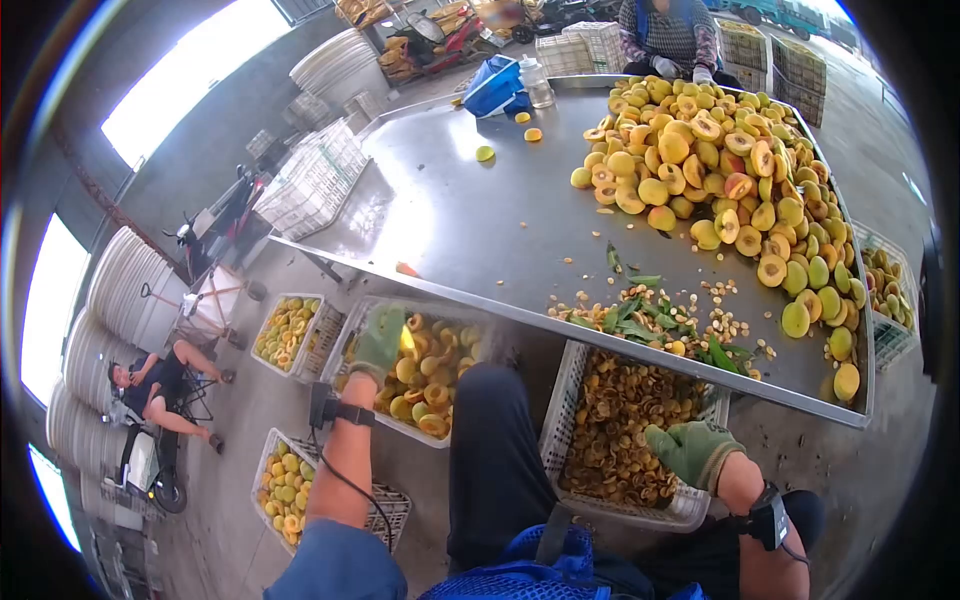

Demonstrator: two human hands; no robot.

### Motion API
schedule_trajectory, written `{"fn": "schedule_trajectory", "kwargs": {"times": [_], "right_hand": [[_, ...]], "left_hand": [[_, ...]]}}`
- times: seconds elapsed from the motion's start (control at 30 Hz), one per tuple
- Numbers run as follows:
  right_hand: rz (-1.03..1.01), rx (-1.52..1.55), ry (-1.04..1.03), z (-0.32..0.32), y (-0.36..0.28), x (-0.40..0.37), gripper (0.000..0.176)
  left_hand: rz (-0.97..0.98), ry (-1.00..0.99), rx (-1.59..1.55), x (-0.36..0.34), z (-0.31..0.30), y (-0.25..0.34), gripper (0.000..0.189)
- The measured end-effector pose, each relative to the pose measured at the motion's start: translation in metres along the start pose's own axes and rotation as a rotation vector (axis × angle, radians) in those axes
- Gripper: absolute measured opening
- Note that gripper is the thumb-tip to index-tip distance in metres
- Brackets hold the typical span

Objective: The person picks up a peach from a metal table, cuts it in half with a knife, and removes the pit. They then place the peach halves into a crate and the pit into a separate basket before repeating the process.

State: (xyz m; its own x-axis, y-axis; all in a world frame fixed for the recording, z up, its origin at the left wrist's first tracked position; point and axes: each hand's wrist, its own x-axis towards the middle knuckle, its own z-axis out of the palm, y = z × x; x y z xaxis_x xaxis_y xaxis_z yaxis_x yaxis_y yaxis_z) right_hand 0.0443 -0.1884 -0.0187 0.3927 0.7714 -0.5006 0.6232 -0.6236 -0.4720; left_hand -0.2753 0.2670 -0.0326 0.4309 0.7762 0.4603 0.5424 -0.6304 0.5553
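Note:
My left hand (380,340), in a green glove, hangs blurred over a white crate (372,420) of halved yellow peaches below the table edge. A yellow peach half (408,340) shows right beside its fingers; whether they grip it is unclear. My right hand (692,450), also green-gloved, is curled shut over the near side of a second white crate (560,420) filled with brownish pits and scraps, and nothing shows in it. Both wrists wear black bands with cables. My dark trouser leg (495,450) lies between the two crates.
A metal table (450,210) carries a big pile of whole and halved peaches (720,180), with leaves and pits (660,320) near its front edge. Another gloved person (670,35) works at the far end. Two more peach crates (285,335) (285,485) and a seated person (150,385) are on the left.

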Motion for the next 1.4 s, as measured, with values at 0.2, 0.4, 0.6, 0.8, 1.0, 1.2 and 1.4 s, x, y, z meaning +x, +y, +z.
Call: {"fn": "schedule_trajectory", "kwargs": {"times": [0.2,0.4,0.6,0.8,1.0,1.2,1.4], "right_hand": [[-0.057,0.12,0.067,-0.019,-0.008,-0.01,0.068],[-0.109,0.303,0.024,-0.027,-0.005,-0.021,0.073],[-0.098,0.33,0.049,-0.021,0.01,-0.019,0.073],[-0.001,0.677,0.356,-0.048,0.051,-0.025,0.064],[-0.293,0.836,0.27,-0.059,0.028,-0.029,0.058],[-0.51,1.169,0.274,-0.047,-0.007,-0.025,0.052],[-0.624,1.006,0.259,-0.023,-0.018,-0.012,0.053]], "left_hand": [[0.004,-0.383,0.281,-0.004,-0.003,-0.028,0.038],[0.246,-0.541,-0.163,0.029,0.056,0.083,0.033],[1.225,-0.749,-0.017,-0.012,0.14,0.303,0.028],[1.493,-0.96,0.058,-0.036,0.183,0.331,0.026],[1.377,-1.106,0.16,-0.062,0.174,0.343,0.023],[1.33,-1.235,-0.06,-0.111,0.231,0.29,0.02],[1.228,-1.181,-0.18,-0.115,0.22,0.276,0.021]]}}
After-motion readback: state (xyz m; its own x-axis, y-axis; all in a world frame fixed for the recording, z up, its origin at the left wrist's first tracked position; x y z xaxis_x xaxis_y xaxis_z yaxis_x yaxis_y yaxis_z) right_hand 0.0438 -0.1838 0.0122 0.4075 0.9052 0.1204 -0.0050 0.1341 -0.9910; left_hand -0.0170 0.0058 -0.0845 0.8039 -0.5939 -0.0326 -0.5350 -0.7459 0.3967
